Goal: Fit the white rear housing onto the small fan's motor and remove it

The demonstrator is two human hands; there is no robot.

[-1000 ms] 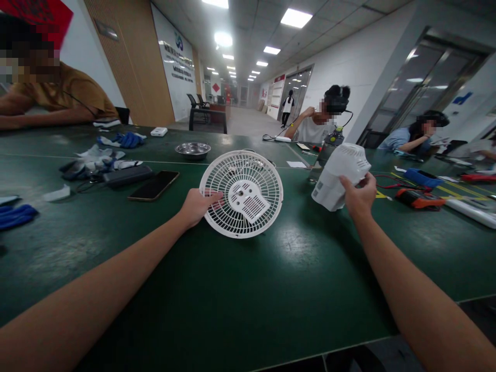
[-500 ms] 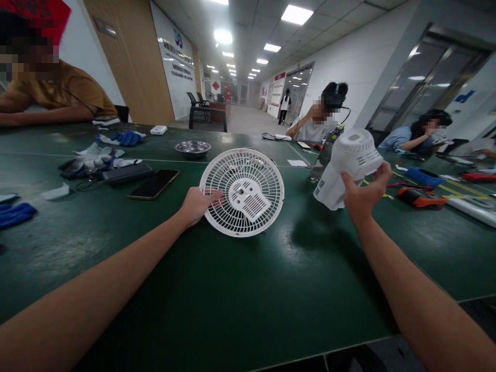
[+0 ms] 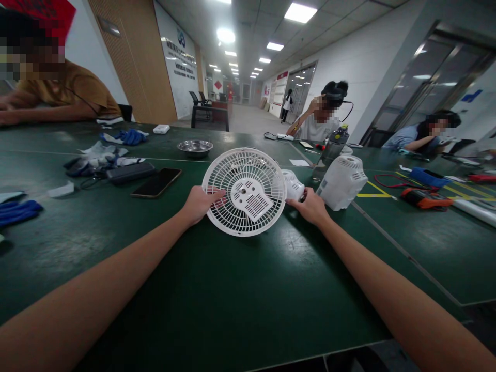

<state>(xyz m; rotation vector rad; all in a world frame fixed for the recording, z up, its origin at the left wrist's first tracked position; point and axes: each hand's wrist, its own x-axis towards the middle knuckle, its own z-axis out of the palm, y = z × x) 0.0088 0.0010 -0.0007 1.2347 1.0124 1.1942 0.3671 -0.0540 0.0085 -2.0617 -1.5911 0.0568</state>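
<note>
My left hand (image 3: 198,205) is closed on the left rim of a round white fan grille (image 3: 251,204), thumb across its spokes. The grille is tilted up above the green table, its slotted centre plate facing me. My right hand (image 3: 310,205) grips a small white vented plastic cover (image 3: 294,185) beside the grille's right rim. The grille hides part of the cover, and its contact with the rim is unclear. Just right of that hand, a larger white plastic housing (image 3: 343,182) stands upright on the table.
A phone (image 3: 157,183), a black case (image 3: 130,173) and gloves (image 3: 126,137) lie to the left. Behind the grille is a metal bowl (image 3: 195,148). A bottle (image 3: 331,150) stands behind the housing; an orange-black meter (image 3: 425,198) lies right. Other people sit around the table.
My right hand has moved left and down with the small cover, from in front of the standing housing to the grille's right edge. My left hand and the grille have barely moved.
</note>
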